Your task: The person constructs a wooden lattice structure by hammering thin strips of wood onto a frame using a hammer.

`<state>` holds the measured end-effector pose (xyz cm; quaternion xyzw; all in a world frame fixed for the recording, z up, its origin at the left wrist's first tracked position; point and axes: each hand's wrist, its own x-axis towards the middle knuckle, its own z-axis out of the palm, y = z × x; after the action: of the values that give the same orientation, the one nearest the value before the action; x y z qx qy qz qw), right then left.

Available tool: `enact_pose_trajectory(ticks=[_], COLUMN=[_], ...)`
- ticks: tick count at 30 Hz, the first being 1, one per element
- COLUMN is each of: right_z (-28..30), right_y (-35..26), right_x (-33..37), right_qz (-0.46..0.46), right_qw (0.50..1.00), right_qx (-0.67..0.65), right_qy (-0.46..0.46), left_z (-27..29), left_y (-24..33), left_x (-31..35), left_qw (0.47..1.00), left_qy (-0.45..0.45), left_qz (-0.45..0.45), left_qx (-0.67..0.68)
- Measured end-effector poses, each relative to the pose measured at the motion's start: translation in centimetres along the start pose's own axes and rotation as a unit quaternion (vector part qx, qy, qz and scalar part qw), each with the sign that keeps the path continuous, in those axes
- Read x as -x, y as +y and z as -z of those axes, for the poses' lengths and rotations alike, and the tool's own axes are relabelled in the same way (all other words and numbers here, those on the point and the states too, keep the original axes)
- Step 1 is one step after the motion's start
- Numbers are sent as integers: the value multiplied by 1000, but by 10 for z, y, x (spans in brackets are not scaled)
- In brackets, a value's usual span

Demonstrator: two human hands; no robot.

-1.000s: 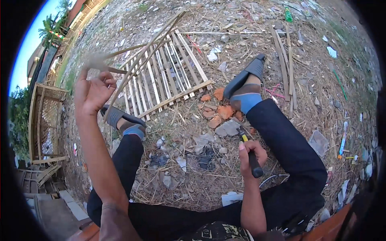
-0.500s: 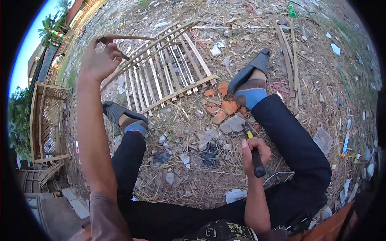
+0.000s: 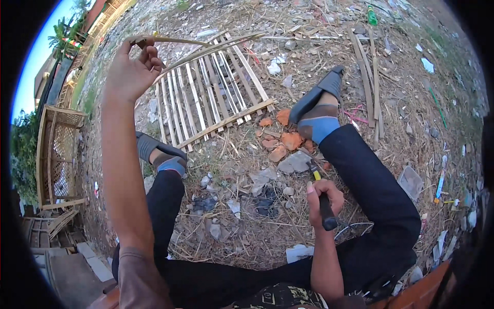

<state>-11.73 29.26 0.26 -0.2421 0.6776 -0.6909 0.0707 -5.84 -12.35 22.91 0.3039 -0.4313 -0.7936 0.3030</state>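
Observation:
At the upper left my left hand (image 3: 135, 72) is raised, its fingers pinched around thin wooden strips (image 3: 218, 49). The strips run right from the hand, and their far ends pass above a slatted wooden frame (image 3: 226, 123) lying on the ground. My right hand (image 3: 328, 198) is wrapped round the black grip of a hammer (image 3: 327, 210) low between my legs. Its yellow neck and metal head point away from me, close to a grey stone (image 3: 295, 162). The palm side of the left hand hides part of the strips.
Broken orange brick pieces (image 3: 291, 140) lie by my right shoe (image 3: 319, 92). Long wooden strips (image 3: 366, 77) rest farther right. A lattice panel (image 3: 59, 157) stands at the left. Straw, stones and litter cover the ground, including a clear plastic tub (image 3: 410, 181) and a green bottle (image 3: 372, 15).
My left hand has shifted slightly right and turned, and the strips have swung; they now lie closer together, over the frame's far part. My right hand and the hammer have barely moved.

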Motion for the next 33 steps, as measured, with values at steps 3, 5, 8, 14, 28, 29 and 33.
enact_pose_trajectory(ticks=[3, 5, 8, 14, 28, 29, 33], right_z=[3, 2, -1, 7, 4, 0, -7], right_y=[8, 9, 5, 9, -32, -31, -24], right_x=[-2, -2, -1, -1, 10, 15, 29], right_qz=[19, 44, 26, 50, 148, 148, 142], right_qw=[1000, 999, 999, 997, 932, 919, 840], right_qx=[8, 17, 22, 47, 107, 139, 249], right_qy=[9, 14, 1, -42, -313, -339, -461], left_z=[-27, -31, -18, -38, -16, -15, -7], left_y=[-22, -35, -60, -142, -228, -231, -238], left_x=[22, 33, 35, 47, 50, 53, 58], left_qw=[998, 996, 992, 986, 972, 974, 977], left_qy=[1, -9, -73, -85, -85, -82, -78], left_qz=[-54, -79, -103, -107, -122, -106, -100], left_qx=[-37, -33, 10, -93, -179, -184, -171])
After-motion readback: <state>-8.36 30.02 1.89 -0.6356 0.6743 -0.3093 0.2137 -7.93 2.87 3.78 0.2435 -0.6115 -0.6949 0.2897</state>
